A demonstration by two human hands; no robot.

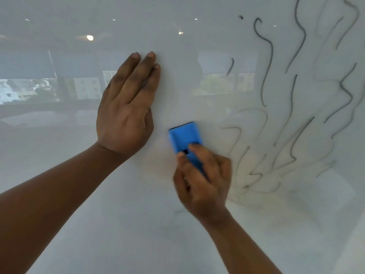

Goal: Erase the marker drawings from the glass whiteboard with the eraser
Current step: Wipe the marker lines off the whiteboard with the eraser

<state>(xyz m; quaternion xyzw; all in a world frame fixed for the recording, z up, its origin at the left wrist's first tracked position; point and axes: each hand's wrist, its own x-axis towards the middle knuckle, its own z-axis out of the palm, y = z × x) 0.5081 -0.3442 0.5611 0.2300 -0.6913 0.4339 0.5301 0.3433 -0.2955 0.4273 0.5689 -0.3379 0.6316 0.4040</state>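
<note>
A person's left hand (126, 107) lies flat on a glass whiteboard (59, 175), palm to the surface and fingers straight and close together, clamped on nothing. Just to its right and slightly lower, the right hand (203, 184) is closed around a blue eraser (185, 138), fingers wrapped over the lower end while the upper end pokes out and presses on the glass. A thin dark strip shows along the eraser's top edge and a small dark patch sits near the fingertips; no brand, label or lettering can be read on it. The right hand is slightly blurred.

Dark marker drawings (296, 86) fill the right side of the board: long wavy lines that run up and down, with a few short dashes and a hooked curl toward the top. Nearer the eraser, the lines (246, 165) at lower right look faint and smeared, with a pale haze around them. The marks are loose squiggles and spell no legible words. The eraser sits just left of the nearest faint lines, not on the bold ones.

The left and middle of the board carry no marker. The glossy surface mirrors ceiling lights (89, 37) as bright spots near the top, and window reflections (39, 89) with buildings and greenery outside run in a band across the board behind the left hand. Both bare forearms enter from the bottom edge.
</note>
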